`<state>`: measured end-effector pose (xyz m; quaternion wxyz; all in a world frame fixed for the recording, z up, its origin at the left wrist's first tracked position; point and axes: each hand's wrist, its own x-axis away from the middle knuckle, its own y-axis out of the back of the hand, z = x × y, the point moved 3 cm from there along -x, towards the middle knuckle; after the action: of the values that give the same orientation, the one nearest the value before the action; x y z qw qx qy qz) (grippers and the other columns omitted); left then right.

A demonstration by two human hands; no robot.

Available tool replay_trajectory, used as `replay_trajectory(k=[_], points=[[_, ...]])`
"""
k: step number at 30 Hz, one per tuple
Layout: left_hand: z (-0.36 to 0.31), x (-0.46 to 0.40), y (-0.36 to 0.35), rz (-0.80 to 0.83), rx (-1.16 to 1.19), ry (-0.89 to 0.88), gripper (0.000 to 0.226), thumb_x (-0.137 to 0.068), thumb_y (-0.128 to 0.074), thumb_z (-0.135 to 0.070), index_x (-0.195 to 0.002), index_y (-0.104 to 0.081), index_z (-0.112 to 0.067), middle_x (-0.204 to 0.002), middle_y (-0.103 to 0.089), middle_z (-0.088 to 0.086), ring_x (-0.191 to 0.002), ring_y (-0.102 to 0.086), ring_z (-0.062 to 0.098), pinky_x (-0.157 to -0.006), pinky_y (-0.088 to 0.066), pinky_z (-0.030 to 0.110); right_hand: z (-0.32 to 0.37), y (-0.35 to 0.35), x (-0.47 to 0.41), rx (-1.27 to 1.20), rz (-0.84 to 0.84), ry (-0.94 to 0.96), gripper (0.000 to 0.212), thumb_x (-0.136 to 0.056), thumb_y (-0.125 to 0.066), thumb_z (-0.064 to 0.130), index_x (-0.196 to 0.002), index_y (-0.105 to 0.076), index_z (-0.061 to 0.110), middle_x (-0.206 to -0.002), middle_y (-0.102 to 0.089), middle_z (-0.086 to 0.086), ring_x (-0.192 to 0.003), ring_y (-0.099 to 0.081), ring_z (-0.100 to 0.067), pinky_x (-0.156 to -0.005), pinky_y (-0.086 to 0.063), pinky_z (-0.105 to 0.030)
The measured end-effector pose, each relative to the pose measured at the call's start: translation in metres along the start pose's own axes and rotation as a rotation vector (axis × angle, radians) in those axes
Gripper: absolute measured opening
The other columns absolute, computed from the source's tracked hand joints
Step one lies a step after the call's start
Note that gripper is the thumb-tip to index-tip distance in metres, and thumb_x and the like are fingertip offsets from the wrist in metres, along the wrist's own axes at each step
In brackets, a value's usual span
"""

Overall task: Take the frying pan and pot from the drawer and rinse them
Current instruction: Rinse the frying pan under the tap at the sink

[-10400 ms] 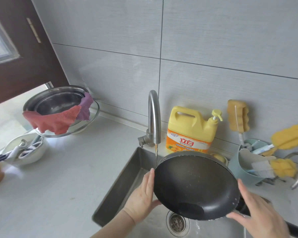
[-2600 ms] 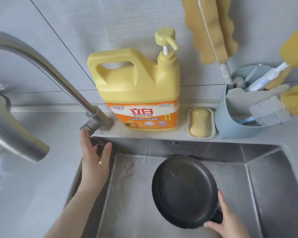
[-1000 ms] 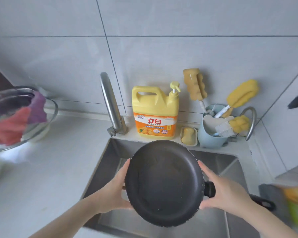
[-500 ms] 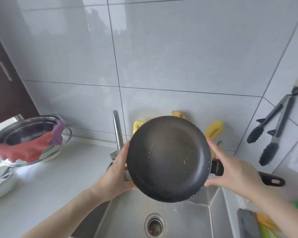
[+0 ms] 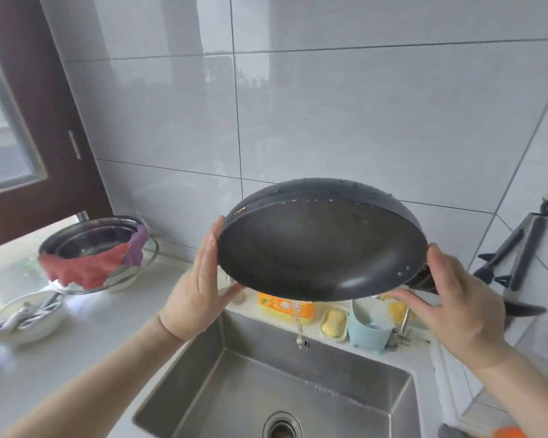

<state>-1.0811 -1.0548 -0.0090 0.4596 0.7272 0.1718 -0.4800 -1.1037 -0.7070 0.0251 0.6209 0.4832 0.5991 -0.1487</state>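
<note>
We are holding a black frying pan [image 5: 321,248] up in the air above the stainless steel sink [image 5: 298,384], its dark inside facing us and tipped so that a thin trickle of water [image 5: 298,324] is running off its lower rim and falling toward the basin. Our left hand [image 5: 200,289] is pressing flat against the pan's left edge, fingers straight and pointing upward, the palm cupping the rim rather than curling round it, with the bare forearm reaching up from the lower left. Our right hand [image 5: 453,305] is bracing the right edge just where the handle joins the bowl, fingers spread and pointing left under the rim, thumb raised beside it; we cannot tell whether any finger is wrapping the handle, whose dark end [image 5: 522,309] is sticking out past the hand toward the right. Droplets are clinging to the pan's upper rim. Behind the pan, on the ledge at the back of the sink, a yellow dish-soap jug [image 5: 282,306] is partly hiding, with a bar of soap in a dish [image 5: 332,320] beside it and a pale blue utensil holder [image 5: 369,333] next along. On the counter to the left, a steel bowl [image 5: 89,238] draped with a red and purple cloth [image 5: 89,267] is sitting above a white bowl [image 5: 29,317] of cutlery. Black tongs [image 5: 513,257] are hanging on the tiled wall at the right.
</note>
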Motion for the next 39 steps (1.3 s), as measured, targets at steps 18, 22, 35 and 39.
replay_trajectory(k=[18,22,35,39], points=[[0.012,-0.007,0.008,0.319,0.227,0.263,0.139,-0.070,-0.088,-0.014,-0.151,0.021,-0.042,-0.164,-0.008,-0.003,-0.141,-0.040,0.023,-0.107,-0.046,0.041,-0.003,-0.018,-0.013,-0.161,0.539,-0.385,0.110,-0.067,-0.076,0.060,-0.144,0.002,0.059,-0.104,-0.063,0.001,-0.078,-0.065,-0.025,-0.060,-0.052,-0.036],[0.023,0.014,-0.015,0.723,0.586,0.579,0.133,-0.063,-0.090,0.000,-0.149,-0.004,-0.053,-0.144,-0.047,-0.002,-0.118,-0.060,0.017,-0.091,-0.057,0.036,-0.012,-0.056,0.016,-0.526,0.963,-0.616,0.122,-0.060,-0.090,0.040,-0.144,-0.003,0.062,-0.105,-0.059,0.010,-0.107,-0.057,-0.011,-0.100,-0.045,-0.035],[0.037,0.066,-0.041,1.095,0.808,0.785,0.111,-0.062,-0.092,-0.008,-0.148,-0.030,-0.040,-0.144,-0.047,-0.007,-0.120,-0.061,0.026,-0.103,-0.048,0.052,0.005,-0.070,0.079,-0.753,1.344,-0.807,0.094,-0.063,-0.081,0.037,-0.136,-0.025,0.061,-0.092,-0.066,0.008,-0.058,-0.055,-0.018,-0.050,-0.040,-0.028],[0.039,0.066,-0.040,1.120,0.826,0.781,0.111,-0.063,-0.092,-0.011,-0.149,-0.028,-0.042,-0.146,-0.047,-0.009,-0.123,-0.059,0.024,-0.107,-0.044,0.051,0.007,-0.068,0.080,-0.738,1.356,-0.830,0.095,-0.063,-0.081,0.038,-0.136,-0.024,0.061,-0.092,-0.065,0.009,-0.058,-0.056,-0.018,-0.051,-0.041,-0.028]])
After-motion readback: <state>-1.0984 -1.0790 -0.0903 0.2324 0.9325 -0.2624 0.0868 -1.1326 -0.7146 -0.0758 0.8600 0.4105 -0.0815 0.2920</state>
